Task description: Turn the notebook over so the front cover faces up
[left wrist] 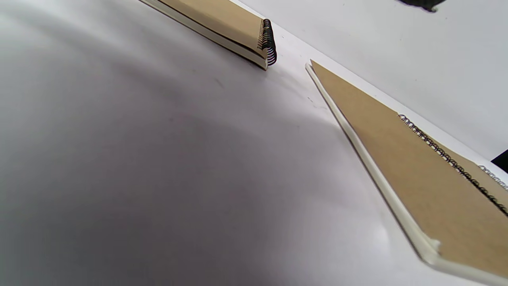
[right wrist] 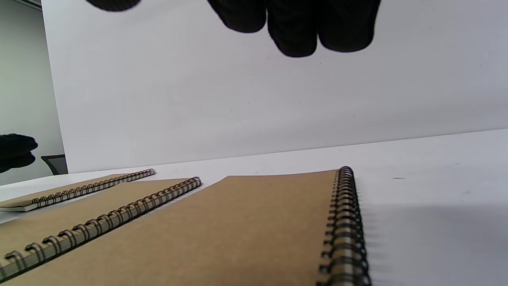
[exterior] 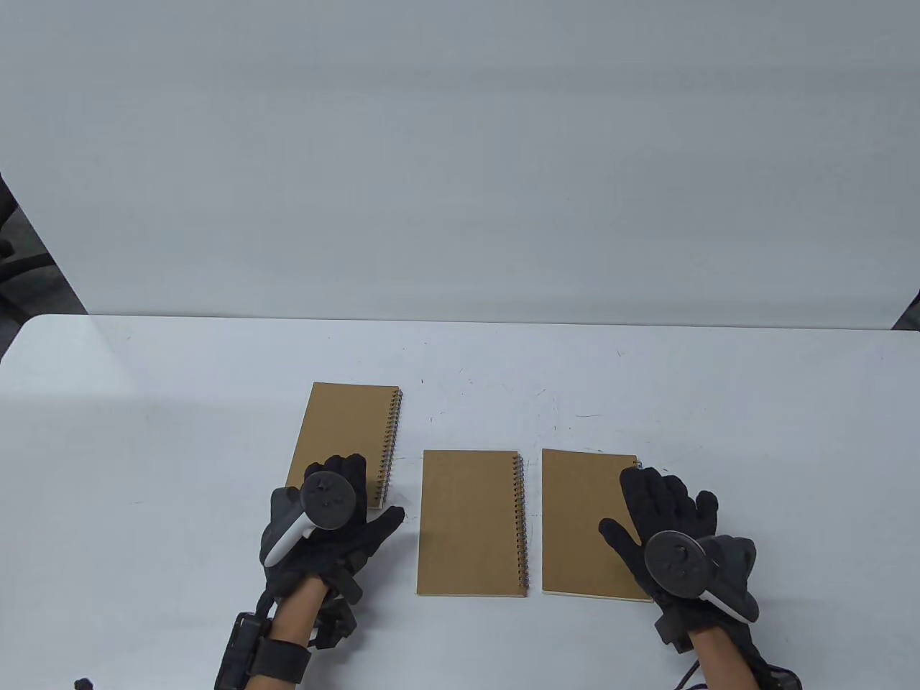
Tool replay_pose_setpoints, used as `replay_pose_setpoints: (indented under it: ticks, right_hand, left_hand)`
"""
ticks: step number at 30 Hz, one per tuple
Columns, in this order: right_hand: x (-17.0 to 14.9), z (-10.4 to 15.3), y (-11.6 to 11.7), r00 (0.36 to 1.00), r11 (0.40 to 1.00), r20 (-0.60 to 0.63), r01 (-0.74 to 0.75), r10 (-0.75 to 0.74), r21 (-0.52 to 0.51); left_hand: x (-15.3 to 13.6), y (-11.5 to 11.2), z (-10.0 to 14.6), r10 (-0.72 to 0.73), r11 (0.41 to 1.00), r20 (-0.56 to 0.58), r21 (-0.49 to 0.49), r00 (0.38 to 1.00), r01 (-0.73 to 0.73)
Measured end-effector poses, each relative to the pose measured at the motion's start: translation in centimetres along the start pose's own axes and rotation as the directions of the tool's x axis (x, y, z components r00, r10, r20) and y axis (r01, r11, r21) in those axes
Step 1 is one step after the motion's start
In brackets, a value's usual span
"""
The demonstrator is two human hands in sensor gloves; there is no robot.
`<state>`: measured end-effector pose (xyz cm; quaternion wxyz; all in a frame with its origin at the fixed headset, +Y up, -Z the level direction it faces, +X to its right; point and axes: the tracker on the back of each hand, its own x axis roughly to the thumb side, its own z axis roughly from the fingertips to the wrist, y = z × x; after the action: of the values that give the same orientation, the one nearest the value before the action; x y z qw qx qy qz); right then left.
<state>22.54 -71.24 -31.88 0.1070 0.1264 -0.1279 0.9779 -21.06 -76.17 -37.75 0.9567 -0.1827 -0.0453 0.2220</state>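
Note:
Three brown spiral-bound notebooks lie flat on the white table (exterior: 180, 431), each with its spiral on the right. My left hand (exterior: 359, 492) is open with fingers spread over the near end of the left notebook (exterior: 345, 431); whether it touches cannot be told. My right hand (exterior: 650, 503) is open over the right edge of the right notebook (exterior: 582, 517). In the right wrist view its fingertips (right wrist: 293, 28) hang above that notebook (right wrist: 238, 226) without touching it. The middle notebook (exterior: 471, 523) lies between the hands, untouched.
A white wall panel (exterior: 460, 158) stands behind the table. The left wrist view shows the left notebook's near corner (left wrist: 222, 20) and the middle notebook (left wrist: 416, 171) on bare table, with no fingers in view.

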Motion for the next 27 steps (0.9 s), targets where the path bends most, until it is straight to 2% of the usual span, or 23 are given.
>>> replay_pose_setpoints:
  ticks: [7, 10, 13, 17, 21, 23, 27]
  right_hand:
    - [0.0, 0.0, 0.1, 1.000, 1.000, -0.001, -0.005, 0.005, 0.015]
    - [0.0, 0.0, 0.1, 1.000, 1.000, -0.003, -0.004, 0.004, 0.017]
    - [0.0, 0.0, 0.1, 1.000, 1.000, -0.006, -0.002, 0.002, 0.028]
    - [0.0, 0.0, 0.1, 1.000, 1.000, -0.011, 0.000, 0.000, 0.028]
    - [0.0, 0.0, 0.2, 1.000, 0.999, -0.016, 0.015, -0.015, 0.031]
    - [0.0, 0.0, 0.2, 1.000, 0.999, -0.017, 0.015, -0.015, 0.034]
    - [-0.2, -0.1, 0.2, 0.998, 0.998, -0.024, 0.055, -0.054, 0.043]
  left_hand:
    - [0.1, -0.3, -0.2, -0.024, 0.999, -0.014, -0.024, 1.000, 0.024]
    - [1.2, -0.4, -0.1, -0.059, 0.998, 0.009, -0.026, 0.998, 0.059]
    - [3.1, -0.8, 0.0, -0.098, 0.995, 0.052, -0.030, 0.994, 0.099]
    - [6.6, -2.6, -0.1, -0.148, 0.986, 0.104, -0.067, 0.984, 0.155]
    - [10.4, -5.4, -0.5, -0.211, 0.971, 0.085, -0.100, 0.974, 0.219]
    - [11.8, -6.2, -0.8, -0.226, 0.962, 0.082, -0.138, 0.971, 0.235]
    - [15.0, -7.7, -1.9, -0.225, 0.963, 0.070, -0.137, 0.972, 0.233]
